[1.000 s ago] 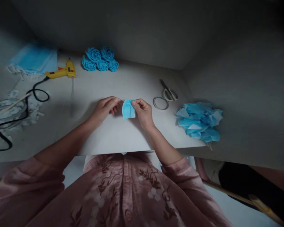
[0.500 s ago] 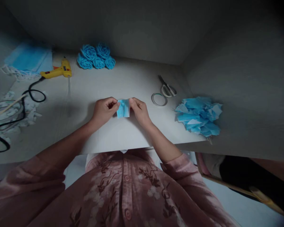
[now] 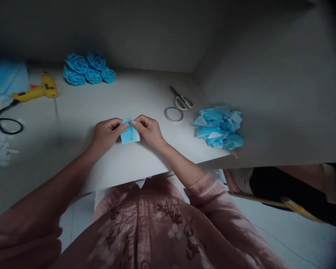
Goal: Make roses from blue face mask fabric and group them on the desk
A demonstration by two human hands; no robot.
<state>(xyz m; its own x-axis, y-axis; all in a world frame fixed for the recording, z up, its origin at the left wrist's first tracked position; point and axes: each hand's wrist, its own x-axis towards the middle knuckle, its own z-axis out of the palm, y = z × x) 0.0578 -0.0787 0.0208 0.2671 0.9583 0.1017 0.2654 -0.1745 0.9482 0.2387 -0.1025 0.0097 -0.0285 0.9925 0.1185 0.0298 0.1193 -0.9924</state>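
A small light-blue piece of face-mask fabric [image 3: 130,135] is held up between my two hands, over the front part of the white table. My left hand [image 3: 106,135] pinches its upper left edge between thumb and fingers. My right hand [image 3: 150,130] grips the top right part, its thumb lying over the front of the piece. The top edge looks curved where the thumbs press; the lower edge hangs free. The fingertips behind the fabric are hidden.
Blue rolled fabric roses [image 3: 85,69] lie at the back, beside a yellow glue gun [image 3: 43,89] and blue face masks [image 3: 7,76]. Scissors [image 3: 182,100], a tape roll [image 3: 174,114] and a crumpled blue fabric pile [image 3: 220,129] are on the right. White scraps [image 3: 2,149] lie left.
The camera view has turned to the right, so things on the table appear farther left. My right thumb has moved inward over the fabric's top, and the hands are closer together.
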